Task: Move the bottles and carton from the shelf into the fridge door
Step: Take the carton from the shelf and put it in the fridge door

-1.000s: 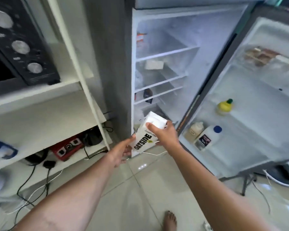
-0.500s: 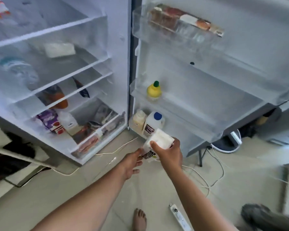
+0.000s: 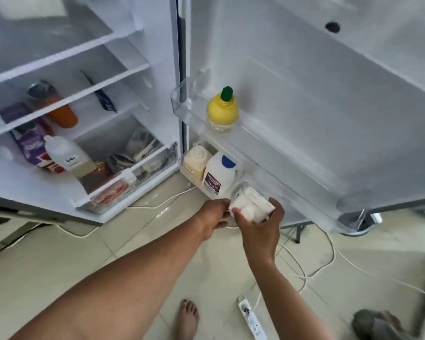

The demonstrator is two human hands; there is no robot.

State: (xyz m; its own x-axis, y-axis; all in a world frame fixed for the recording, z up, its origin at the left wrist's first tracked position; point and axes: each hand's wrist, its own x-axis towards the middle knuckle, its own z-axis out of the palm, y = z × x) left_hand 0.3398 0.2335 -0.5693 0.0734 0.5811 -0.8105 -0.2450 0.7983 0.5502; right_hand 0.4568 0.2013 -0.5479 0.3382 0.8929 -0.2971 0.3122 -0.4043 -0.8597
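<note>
Right hand [image 3: 260, 229] holds carton [image 3: 253, 204] at door-bin [image 3: 304, 192] edge.

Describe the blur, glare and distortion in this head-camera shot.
Head view: wide-angle bending bows the fridge door edges; motion blur softens the carton and both hands; the floor tiles show a mild sheen; the yellow bottle reads fairly sharp; lighting is even and diffuse.

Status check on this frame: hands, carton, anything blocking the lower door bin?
Right hand gripping carton from above; left hand at its side. Carton at lower door bin, beside blue-capped bottle. Bin space to the right open.
</note>
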